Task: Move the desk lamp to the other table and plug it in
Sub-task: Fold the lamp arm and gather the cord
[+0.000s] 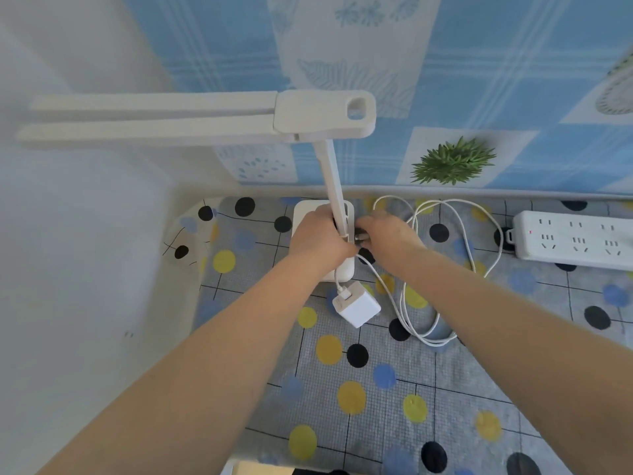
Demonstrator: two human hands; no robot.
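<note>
A white desk lamp (322, 114) stands on a table covered with a dotted cloth (376, 389). Its twin-bar head reaches left, and its square base (305, 209) sits near the back edge. My left hand (320, 236) is closed around the bottom of the lamp's upright stem. My right hand (387, 236) rests just right of the stem, fingers curled at the base; what they touch is hidden. The lamp's white cable (445, 269) lies in loose loops to the right. Its white plug adapter (357, 305) lies in front of the base.
A white power strip (575, 240) lies at the table's right rear. A blue patterned curtain or sheet (479, 80) hangs behind the table, with a small green spiky plant (452, 161) in front of it. A white wall is on the left.
</note>
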